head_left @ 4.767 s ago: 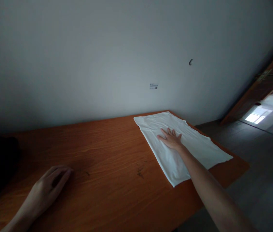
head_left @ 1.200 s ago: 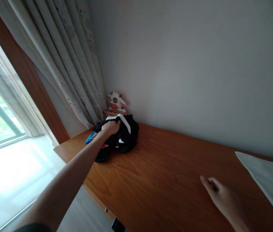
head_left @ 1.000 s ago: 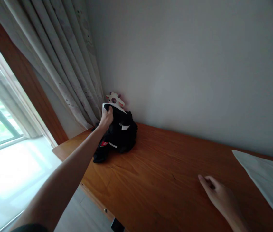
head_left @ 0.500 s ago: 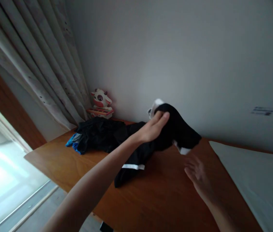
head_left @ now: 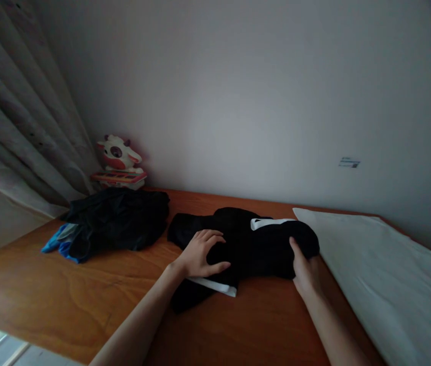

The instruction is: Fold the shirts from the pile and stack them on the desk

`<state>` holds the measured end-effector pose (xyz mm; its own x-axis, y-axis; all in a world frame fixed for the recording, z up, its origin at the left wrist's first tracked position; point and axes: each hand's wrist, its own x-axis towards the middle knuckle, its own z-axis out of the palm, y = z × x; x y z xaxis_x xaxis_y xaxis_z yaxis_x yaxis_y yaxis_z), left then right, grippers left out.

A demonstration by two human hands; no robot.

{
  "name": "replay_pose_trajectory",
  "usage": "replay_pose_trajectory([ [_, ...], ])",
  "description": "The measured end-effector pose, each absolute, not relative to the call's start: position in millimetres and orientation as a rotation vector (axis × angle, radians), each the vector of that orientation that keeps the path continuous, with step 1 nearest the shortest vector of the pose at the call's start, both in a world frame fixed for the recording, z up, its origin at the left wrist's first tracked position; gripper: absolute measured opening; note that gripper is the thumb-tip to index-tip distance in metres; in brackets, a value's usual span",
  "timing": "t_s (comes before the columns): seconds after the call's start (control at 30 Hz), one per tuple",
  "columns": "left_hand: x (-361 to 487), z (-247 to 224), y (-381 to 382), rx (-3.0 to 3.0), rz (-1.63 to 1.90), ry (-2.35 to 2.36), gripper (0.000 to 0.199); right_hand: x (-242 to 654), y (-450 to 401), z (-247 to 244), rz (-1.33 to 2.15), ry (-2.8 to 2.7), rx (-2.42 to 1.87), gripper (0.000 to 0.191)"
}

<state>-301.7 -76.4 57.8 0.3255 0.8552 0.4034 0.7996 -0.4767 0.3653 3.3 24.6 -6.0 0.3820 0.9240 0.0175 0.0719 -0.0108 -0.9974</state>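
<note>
A black garment with white stripes (head_left: 259,249) lies partly folded on the wooden table (head_left: 269,325). Its exact kind is hard to make out in the folds. My left hand (head_left: 204,254) rests on its left part with thumb and fingers spread. At the right end, my right hand (head_left: 303,264) grips the folded edge, thumb on top and the other fingers hidden underneath. One white band shows below my left hand, another along the far edge of the cloth.
To the left lies a heap of dark clothes (head_left: 124,218) with blue cloth (head_left: 68,249) poking out. A cow-faced toy keyboard (head_left: 118,157) stands behind it by the curtain (head_left: 17,112). A pale sheet (head_left: 387,264) covers the right side. A grey wall (head_left: 238,101) rises behind.
The raised end of the black garment has come down onto the table. My left hand let go and now lies flat on it; my right hand took hold of its right end. The view turned right.
</note>
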Motion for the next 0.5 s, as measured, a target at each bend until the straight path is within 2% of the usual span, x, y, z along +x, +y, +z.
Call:
replay_pose_trajectory([
  [0.1, -315.9, 49.2, -76.4, 2.413, 0.880, 1.710, 0.046, 15.2, 29.6, -4.7, 0.786, -1.036, -1.506, 0.089],
  [0.2, -323.3, 39.1, -73.0, 2.311, 0.847, 1.871, 0.054, 18.9, 30.7, -2.3, 0.499, -1.281, -1.452, 0.083],
  [0.27, -324.7, 32.8, -69.8, 2.268, 0.830, 1.898, 0.047, 18.3, 30.0, -0.9, 0.425, -1.300, -1.403, 0.081],
  [0.37, -324.9, 27.7, -64.8, 2.169, 0.975, 1.803, 0.029, 17.5, 28.5, 0.5, 0.503, -1.120, -1.437, 0.095],
  [0.43, -325.1, 28.6, -62.1, 1.982, 1.171, 1.724, 0.031, 17.9, 27.1, 1.7, 0.551, -1.036, -1.462, 0.108],
  [0.5, -325.4, 32.1, -59.9, 1.686, 1.345, 1.656, 0.037, 17.5, 24.2, 4.4, 0.462, -1.079, -1.459, 0.112],
])
